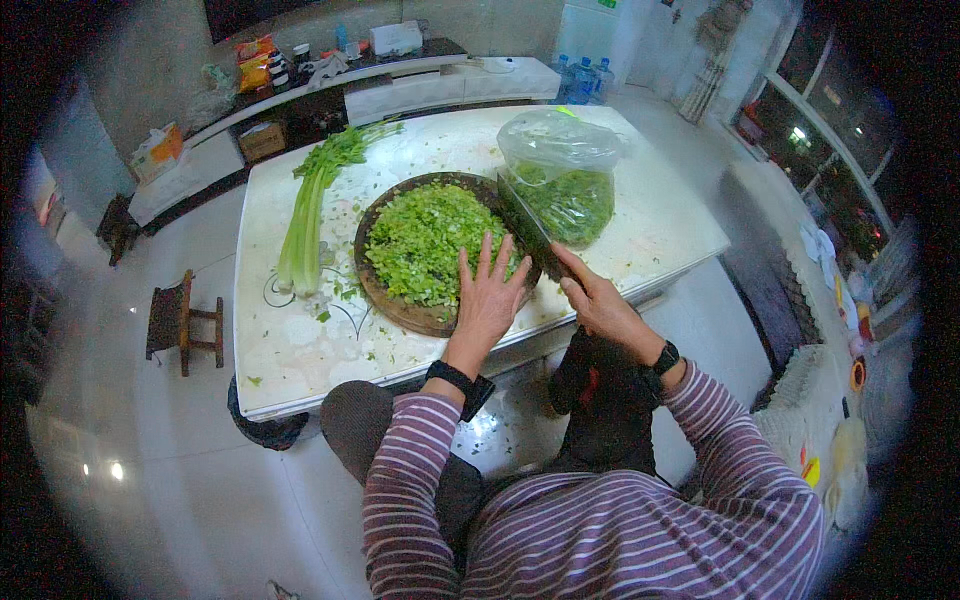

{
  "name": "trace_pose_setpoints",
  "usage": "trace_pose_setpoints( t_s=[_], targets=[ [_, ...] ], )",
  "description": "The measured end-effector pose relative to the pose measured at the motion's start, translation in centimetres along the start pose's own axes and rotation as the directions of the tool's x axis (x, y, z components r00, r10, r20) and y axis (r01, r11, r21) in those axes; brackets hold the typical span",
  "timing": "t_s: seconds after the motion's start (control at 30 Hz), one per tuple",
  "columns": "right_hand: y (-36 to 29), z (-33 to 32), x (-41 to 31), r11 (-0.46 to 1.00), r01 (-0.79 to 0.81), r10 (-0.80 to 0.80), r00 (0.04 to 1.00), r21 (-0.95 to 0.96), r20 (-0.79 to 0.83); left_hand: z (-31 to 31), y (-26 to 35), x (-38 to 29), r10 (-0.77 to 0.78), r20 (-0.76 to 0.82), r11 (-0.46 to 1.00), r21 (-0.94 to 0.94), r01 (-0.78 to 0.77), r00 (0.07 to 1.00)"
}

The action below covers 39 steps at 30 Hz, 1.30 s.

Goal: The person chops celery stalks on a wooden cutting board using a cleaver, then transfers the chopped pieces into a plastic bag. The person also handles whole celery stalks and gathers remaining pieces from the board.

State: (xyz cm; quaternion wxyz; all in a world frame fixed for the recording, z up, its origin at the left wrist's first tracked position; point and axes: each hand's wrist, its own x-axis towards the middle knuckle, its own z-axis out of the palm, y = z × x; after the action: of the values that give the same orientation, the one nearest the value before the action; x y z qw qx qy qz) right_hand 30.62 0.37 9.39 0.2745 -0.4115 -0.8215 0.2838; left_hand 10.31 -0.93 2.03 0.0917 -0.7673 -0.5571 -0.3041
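Chopped celery (427,240) covers most of a round wooden cutting board (409,311). My left hand (490,289) lies spread over the near right part of the pile, palm down. In my right hand (604,304) is the handle of a cleaver (529,221), its broad dark blade tilted along the board's right edge. Just beyond the blade stands a clear plastic bag (570,187) filled with chopped greens. Whole celery stalks (309,217) with leaves lie to the left of the board.
The white table (300,360) bears scattered celery bits. A small folding stool (184,322) stands on the floor at left. Behind the table are a low TV cabinet (495,82) and several blue water bottles (583,81). A sofa (802,390) is at right.
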Motion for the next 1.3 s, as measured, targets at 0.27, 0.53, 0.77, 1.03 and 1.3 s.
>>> trace_pose_setpoints(
  t_s=[0.27, 0.53, 0.77, 1.03, 1.3],
  targets=[
    [-4.6, 0.9, 1.2, 0.862, -0.322, 0.245, 0.941, 0.391, 0.235, 0.0, -3.8, 1.1, -0.147, -0.089, 0.971, 0.177, 0.161, 0.985],
    [-6.8, 1.5, 4.8, 0.982, -0.098, 0.060, 0.972, 0.161, 0.227, -1.6, -8.2, -0.3, -0.446, -0.291, 0.855, 0.140, 0.499, 0.847],
    [-6.2, 1.5, 5.9, 0.983, -0.108, 0.063, 0.958, 0.147, 0.278, -1.4, -9.4, -2.8, -0.604, -0.396, 0.780, -0.115, 0.615, 0.692],
    [-5.1, 3.6, 6.4, 0.961, 0.275, -0.278, 0.953, 0.037, 0.121, -1.5, -8.6, -3.2, -0.662, -0.395, 0.743, -0.235, 0.626, 0.637],
    [-5.5, 4.0, 6.1, 0.980, 0.163, -0.187, 0.949, 0.113, 0.254, -1.1, -8.4, -3.2, -0.635, -0.463, 0.762, -0.245, 0.599, 0.618]
  ],
)
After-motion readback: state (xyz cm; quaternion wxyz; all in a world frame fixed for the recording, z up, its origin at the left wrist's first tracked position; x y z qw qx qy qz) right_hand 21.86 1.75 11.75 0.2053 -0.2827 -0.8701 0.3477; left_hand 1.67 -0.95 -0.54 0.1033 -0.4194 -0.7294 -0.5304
